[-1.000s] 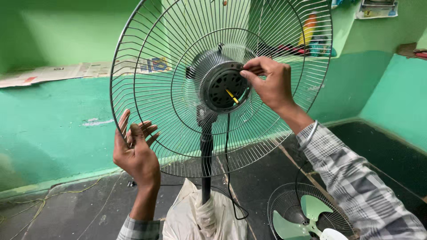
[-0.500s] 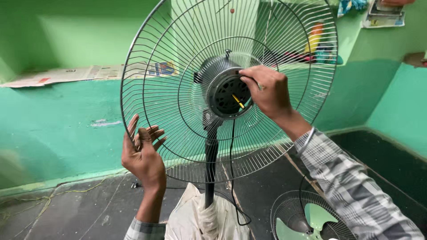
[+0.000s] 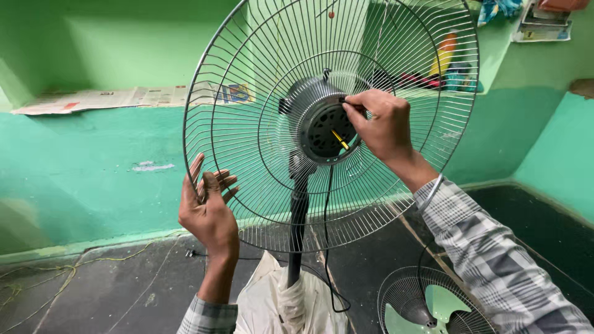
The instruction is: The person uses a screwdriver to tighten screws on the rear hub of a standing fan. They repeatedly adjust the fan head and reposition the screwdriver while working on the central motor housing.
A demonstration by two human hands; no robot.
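Note:
A round wire fan guard (image 3: 260,204) sits on a pedestal fan with a black pole (image 3: 297,235). At its middle is the dark motor hub (image 3: 322,127), from which a yellow shaft sticks out. My left hand (image 3: 207,210) holds the guard's lower left rim, fingers hooked on the wires. My right hand (image 3: 380,124) rests on the right side of the hub, fingertips pinched on its edge. Whether something small is held there is hidden.
A white cloth (image 3: 278,303) is wrapped around the pole's base. Another fan guard with light green blades (image 3: 433,306) lies on the dark floor at lower right. A black cord (image 3: 328,247) hangs from the motor. Newspapers (image 3: 124,98) line a green wall ledge.
The fan and both hands have drifted to the right in the view. My right hand stays on the hub and my left hand keeps its hold on the rim.

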